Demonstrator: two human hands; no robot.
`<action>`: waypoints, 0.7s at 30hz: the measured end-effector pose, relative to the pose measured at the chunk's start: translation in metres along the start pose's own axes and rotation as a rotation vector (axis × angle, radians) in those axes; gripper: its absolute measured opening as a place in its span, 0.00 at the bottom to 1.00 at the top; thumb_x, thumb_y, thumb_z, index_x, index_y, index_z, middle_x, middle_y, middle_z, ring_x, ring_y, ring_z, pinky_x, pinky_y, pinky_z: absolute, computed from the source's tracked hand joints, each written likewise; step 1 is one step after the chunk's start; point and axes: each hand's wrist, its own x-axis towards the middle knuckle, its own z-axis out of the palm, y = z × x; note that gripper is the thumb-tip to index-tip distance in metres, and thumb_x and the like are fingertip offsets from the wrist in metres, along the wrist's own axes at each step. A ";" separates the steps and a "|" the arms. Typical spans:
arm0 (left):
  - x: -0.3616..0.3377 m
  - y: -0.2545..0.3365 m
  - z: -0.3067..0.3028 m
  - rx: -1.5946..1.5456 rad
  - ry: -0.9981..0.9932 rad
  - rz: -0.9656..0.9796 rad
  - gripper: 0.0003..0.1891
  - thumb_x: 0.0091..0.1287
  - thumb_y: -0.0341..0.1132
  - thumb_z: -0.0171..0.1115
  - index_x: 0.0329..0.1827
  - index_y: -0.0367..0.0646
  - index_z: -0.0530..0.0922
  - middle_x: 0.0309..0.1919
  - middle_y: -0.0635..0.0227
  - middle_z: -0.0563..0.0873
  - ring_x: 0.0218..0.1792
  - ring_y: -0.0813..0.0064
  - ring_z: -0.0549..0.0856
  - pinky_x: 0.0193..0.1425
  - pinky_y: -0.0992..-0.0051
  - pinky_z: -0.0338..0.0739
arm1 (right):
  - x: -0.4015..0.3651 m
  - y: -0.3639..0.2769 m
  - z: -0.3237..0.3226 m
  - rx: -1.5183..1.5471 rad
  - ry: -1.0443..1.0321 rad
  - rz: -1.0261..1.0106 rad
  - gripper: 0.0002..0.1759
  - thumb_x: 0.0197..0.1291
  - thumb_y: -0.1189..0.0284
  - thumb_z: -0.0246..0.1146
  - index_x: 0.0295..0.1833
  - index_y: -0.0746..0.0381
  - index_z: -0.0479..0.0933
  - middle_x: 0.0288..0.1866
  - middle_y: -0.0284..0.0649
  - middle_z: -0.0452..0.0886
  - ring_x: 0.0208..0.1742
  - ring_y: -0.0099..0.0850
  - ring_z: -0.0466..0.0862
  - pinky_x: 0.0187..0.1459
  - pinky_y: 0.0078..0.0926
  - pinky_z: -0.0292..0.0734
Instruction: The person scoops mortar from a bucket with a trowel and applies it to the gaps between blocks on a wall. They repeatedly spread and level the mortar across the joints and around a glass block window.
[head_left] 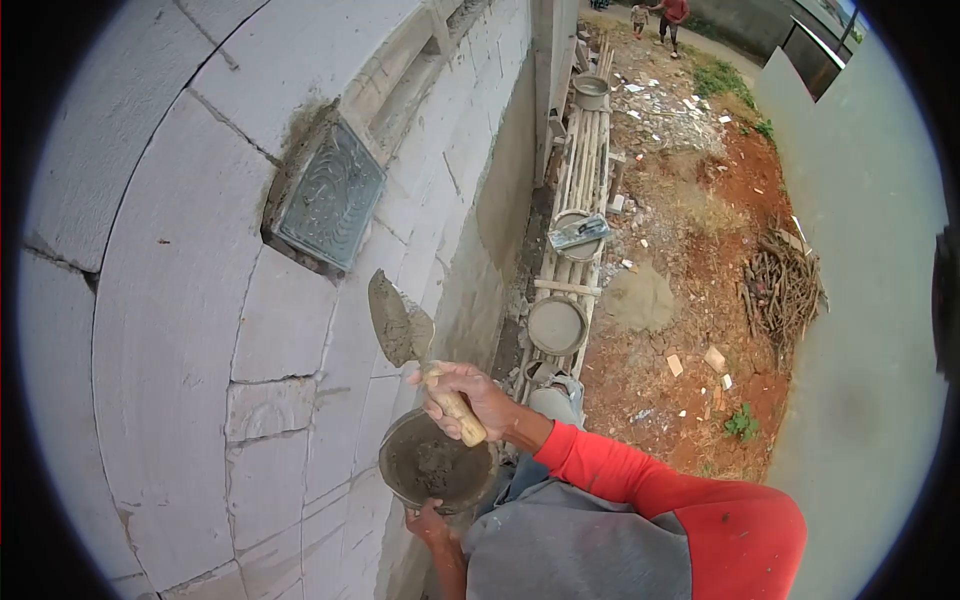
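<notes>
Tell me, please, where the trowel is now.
In the head view the trowel is near the centre, gripped by the right hand, between the patterned tile above and the mortar bowl below.

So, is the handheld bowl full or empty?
Partly full: the bowl held by the left hand has a lump of grey mortar in its bottom, well below the rim.

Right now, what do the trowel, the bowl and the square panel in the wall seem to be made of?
The trowel: blade looks like metal, dull grey and smeared with mortar; handle looks like pale bare wood. The bowl: dark and round, coated with wet grey mortar; perhaps rubber or plastic, unclear. The square panel: grey-green with raised swirls, seemingly cast, maybe glass or cement.
</notes>
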 end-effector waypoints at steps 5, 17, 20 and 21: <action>0.026 -0.020 -0.032 0.043 -0.006 -0.044 0.32 0.49 0.20 0.65 0.63 0.51 0.81 0.51 0.65 0.87 0.41 0.61 0.87 0.29 0.64 0.77 | -0.029 0.010 -0.011 0.180 -0.016 0.053 0.20 0.76 0.67 0.60 0.68 0.63 0.74 0.34 0.38 0.78 0.21 0.25 0.77 0.20 0.26 0.75; 0.002 -0.002 -0.040 -0.010 0.093 -0.074 0.24 0.50 0.19 0.63 0.53 0.46 0.84 0.43 0.70 0.88 0.29 0.72 0.85 0.19 0.73 0.71 | -0.013 0.060 -0.013 0.398 -0.163 0.033 0.16 0.76 0.65 0.59 0.65 0.57 0.75 0.33 0.35 0.76 0.22 0.26 0.75 0.23 0.28 0.75; 0.018 -0.017 -0.056 0.021 0.046 -0.059 0.23 0.52 0.18 0.64 0.52 0.46 0.85 0.39 0.73 0.88 0.26 0.76 0.83 0.17 0.76 0.68 | 0.001 0.064 -0.012 0.453 -0.232 0.008 0.15 0.76 0.66 0.58 0.62 0.60 0.76 0.32 0.37 0.76 0.20 0.27 0.74 0.21 0.30 0.75; 0.020 -0.021 -0.057 0.014 0.019 -0.040 0.23 0.53 0.18 0.64 0.52 0.45 0.85 0.37 0.74 0.88 0.26 0.78 0.83 0.17 0.77 0.67 | 0.007 0.064 -0.012 0.442 -0.245 -0.008 0.15 0.75 0.67 0.57 0.61 0.60 0.76 0.31 0.38 0.76 0.18 0.27 0.72 0.20 0.31 0.75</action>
